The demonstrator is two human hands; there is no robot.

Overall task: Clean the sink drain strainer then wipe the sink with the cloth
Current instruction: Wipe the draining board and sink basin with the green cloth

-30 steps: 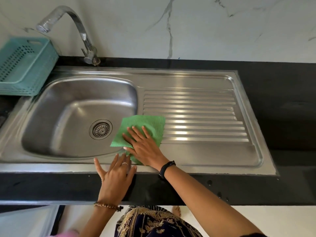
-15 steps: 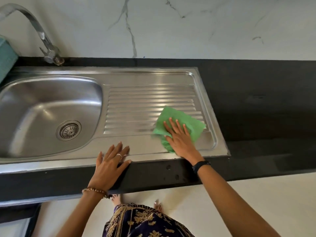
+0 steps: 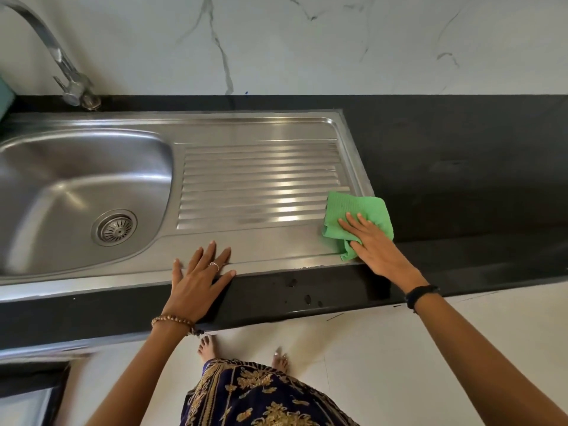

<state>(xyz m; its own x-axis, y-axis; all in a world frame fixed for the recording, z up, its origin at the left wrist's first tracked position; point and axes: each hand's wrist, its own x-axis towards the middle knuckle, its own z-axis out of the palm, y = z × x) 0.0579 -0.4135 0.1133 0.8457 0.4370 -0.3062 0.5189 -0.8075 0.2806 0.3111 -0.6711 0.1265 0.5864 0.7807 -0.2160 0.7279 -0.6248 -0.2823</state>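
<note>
Green waffle cloth (image 3: 356,219) now farther right

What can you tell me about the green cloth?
The green cloth is thin, with a fine ribbed weave, and lies folded and rumpled. It sits at the right end of the steel sink, partly over its edge onto the black counter. The right hand presses flat on it with straight fingers. Nothing else touches it.

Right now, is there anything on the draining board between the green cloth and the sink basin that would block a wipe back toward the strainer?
Nothing visible does. The green cloth sits under the right hand at the draining board's right edge; the ribbed draining board is bare across to the basin. The left hand rests at the front rim, off that path.
</note>
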